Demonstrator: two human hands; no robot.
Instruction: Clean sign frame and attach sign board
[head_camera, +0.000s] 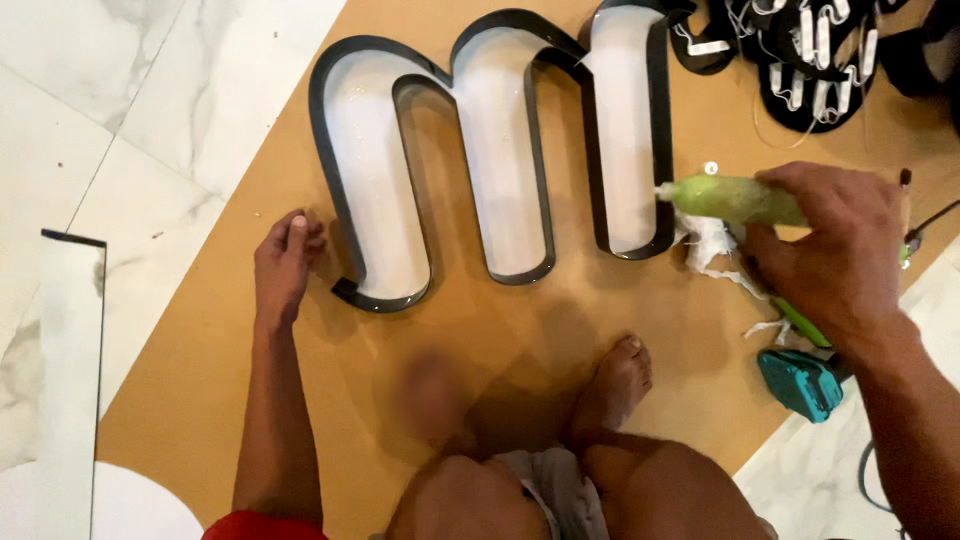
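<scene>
A large channel sign letter (500, 150) with black metal walls and a white inner face lies flat on a brown board (200, 380). My left hand (285, 262) rests with curled fingers on the board, against the letter's lower left end. My right hand (835, 250) grips a green sealant tube (730, 198) in a green applicator gun, its nozzle touching the letter's right wall. White dried sealant (712, 243) hangs under the tube.
Coils of black wiring with white light modules (810, 55) lie at the top right. A teal tool (800, 382) sits by my right wrist. My bare foot (615, 385) stands on the board. A white strip (68, 380) lies on the marble floor (120, 100) at left.
</scene>
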